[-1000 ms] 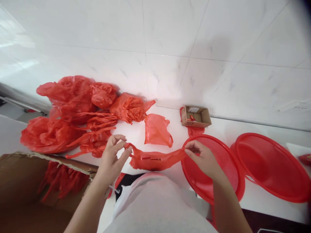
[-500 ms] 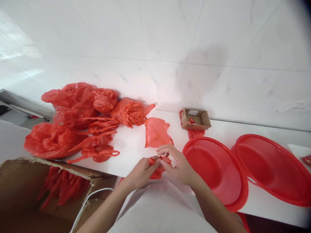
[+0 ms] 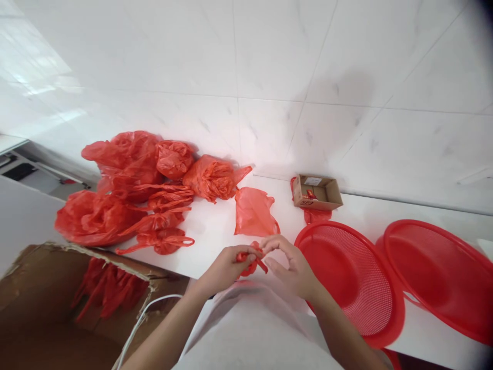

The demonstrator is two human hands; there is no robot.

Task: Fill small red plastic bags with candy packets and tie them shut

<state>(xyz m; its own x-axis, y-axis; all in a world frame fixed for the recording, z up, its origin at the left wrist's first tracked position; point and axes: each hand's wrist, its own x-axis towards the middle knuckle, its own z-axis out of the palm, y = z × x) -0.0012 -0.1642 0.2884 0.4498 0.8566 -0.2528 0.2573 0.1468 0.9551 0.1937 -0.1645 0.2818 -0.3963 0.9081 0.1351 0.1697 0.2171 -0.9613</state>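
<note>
A crumpled red plastic bag (image 3: 249,266) is pinched in my left hand (image 3: 228,268), close in front of my body at the table's front edge. A loose strip of it points to the right. My right hand (image 3: 290,267) is beside it with thumb and forefinger apart, the fingertips near the bag; whether they touch it I cannot tell. Just beyond my hands, a flat red plastic bag (image 3: 254,210) lies on the white table (image 3: 210,231). Small tied red bags (image 3: 164,241) with looped handles lie to the left.
Bulging red bags (image 3: 94,218) crowd the table's left side. An open cardboard box (image 3: 23,288) at lower left holds more red bags (image 3: 110,288). A small carton (image 3: 318,192) stands near the wall. Two red plastic baskets (image 3: 346,277), (image 3: 439,272) occupy the right.
My right hand's fingers have come off the bag and spread, while my left hand keeps its pinch. The bag's strip now shows. The whole view has shifted slightly.
</note>
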